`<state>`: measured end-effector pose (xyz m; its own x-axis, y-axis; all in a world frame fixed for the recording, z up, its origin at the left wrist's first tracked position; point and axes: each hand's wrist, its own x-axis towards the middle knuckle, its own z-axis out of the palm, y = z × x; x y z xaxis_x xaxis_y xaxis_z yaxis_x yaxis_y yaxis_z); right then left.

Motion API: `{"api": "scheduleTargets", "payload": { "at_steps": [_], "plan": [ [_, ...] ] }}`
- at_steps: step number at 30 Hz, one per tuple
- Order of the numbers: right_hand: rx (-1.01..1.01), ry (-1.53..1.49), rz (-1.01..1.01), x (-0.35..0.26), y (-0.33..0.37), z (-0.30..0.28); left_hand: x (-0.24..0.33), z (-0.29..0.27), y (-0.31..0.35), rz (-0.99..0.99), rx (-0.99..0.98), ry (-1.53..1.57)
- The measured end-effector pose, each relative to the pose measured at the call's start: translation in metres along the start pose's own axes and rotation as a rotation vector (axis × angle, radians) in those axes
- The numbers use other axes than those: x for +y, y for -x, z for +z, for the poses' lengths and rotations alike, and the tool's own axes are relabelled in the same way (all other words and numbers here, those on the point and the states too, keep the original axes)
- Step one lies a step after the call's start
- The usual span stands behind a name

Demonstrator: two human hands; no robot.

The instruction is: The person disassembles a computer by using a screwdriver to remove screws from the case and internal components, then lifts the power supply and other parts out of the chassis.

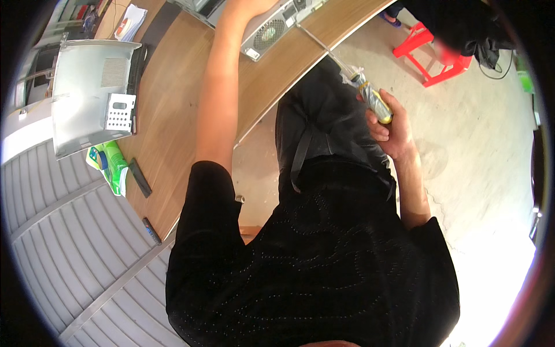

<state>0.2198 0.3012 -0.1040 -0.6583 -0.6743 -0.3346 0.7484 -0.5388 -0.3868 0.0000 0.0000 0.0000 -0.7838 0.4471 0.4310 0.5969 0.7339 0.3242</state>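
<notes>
In the head view, the right hand is wrapped around the fat, round handle of a screwdriver. The handle is yellow, with shiny, crinkly see-through plastic on it. Its long, thin metal rod slants over the worktop edge, and its tip is at the metal computer case at the top. I can't tell if the tip touches a screw. The case has a round fan grille full of tiny holes.

The left hand is over the case, but the top edge cuts it off, so I can't tell if its fingers grip.

The worktop has brown wood lines. On its left stands a big, smooth, bent metal panel, with a flat, holey white plate by it. Near them is a shiny green packet. Far right is a red plastic stool.
</notes>
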Motion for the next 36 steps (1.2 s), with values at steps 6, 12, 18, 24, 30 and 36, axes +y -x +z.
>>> {"api": "scheduleTargets", "payload": {
  "at_steps": [6,12,18,24,30,36],
  "plan": [
    [0.628,0.532,-0.231,0.007,0.009,0.041,-0.021,0.006,0.003,0.136,0.105,0.056],
    [0.765,1.2,-0.745,0.017,0.003,0.031,-0.009,-0.002,0.001,0.061,0.101,-0.031],
    [0.616,0.569,-0.328,-0.01,0.022,0.042,0.002,-0.006,0.0,-0.022,0.01,0.003],
    [0.684,1.421,-0.536,0.006,0.025,0.043,-0.003,0.002,0.011,-0.012,0.06,0.014],
    [0.752,0.921,-0.217,0.007,0.023,0.025,-0.006,-0.006,0.003,0.057,0.068,-0.044],
    [0.75,1.265,-0.651,0.019,0.014,0.029,-0.013,0.009,0.007,0.026,0.026,-0.061]
  ]
}}
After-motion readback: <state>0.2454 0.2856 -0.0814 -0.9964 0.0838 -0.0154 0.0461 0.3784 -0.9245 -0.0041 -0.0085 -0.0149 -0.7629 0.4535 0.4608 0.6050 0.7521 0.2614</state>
